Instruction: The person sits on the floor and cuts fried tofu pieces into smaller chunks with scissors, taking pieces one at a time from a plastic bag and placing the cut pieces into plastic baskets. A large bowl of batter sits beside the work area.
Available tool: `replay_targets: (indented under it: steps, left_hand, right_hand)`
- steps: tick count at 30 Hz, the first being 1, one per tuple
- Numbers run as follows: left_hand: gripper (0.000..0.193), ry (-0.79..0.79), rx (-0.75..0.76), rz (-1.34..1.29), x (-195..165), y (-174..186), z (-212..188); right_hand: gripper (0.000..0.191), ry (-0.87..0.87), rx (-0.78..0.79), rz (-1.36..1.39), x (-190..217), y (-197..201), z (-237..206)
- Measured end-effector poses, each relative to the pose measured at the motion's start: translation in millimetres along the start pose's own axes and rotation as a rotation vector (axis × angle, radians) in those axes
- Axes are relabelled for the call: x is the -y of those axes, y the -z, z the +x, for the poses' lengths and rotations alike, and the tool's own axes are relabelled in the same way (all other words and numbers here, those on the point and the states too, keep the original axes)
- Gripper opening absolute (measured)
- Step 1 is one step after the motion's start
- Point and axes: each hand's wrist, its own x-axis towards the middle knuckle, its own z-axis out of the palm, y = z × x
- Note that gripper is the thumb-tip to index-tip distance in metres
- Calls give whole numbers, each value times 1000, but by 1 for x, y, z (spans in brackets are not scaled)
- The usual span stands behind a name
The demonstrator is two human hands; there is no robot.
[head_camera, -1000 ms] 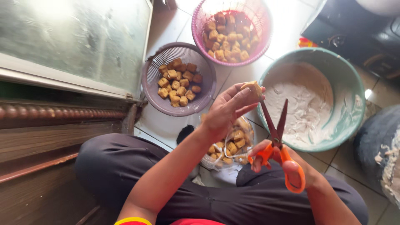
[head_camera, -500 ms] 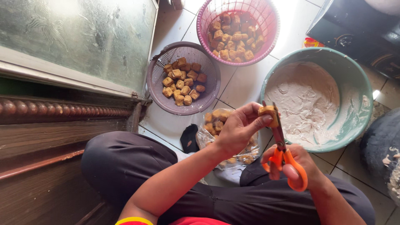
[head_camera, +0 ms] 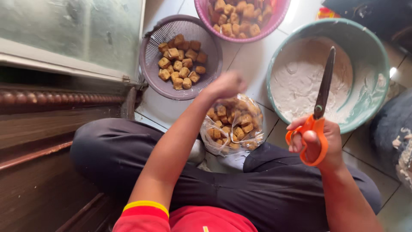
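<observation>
Right hand grips closed orange scissors; blurry left hand, maybe empty, hovers over the tofu bag, probably grabbing another piece.

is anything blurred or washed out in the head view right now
In the head view, the left hand is smeared by motion blur, so what it holds cannot be told; the right hand and orange-handled scissors are sharp; glare whitens the floor tiles near the pink basket, and a bright spot marks the green bowl's rim.
</observation>
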Motion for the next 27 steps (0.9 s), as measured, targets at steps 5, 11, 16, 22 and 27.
replay_targets:
  steps: [5, 11, 16, 22, 27]
  left_hand:
    - [34, 176, 343, 336, 68, -108, -44]
    - [30, 75, 38, 352, 67, -153, -70]
    - [44, 287, 40, 65, 46, -132, -76]
    - [82, 145, -470, 9, 29, -136, -77]
    - [36, 178, -320, 19, 50, -134, -66]
  right_hand:
    - [55, -63, -35, 21, -2, 1, 4]
    - [55, -73, -15, 0, 4, -5, 3]
    - [52, -91, -18, -31, 6, -9, 2]
    - [50, -85, -25, -60, 4, -12, 0]
    - [49, -92, -9, -68, 4, -12, 3]
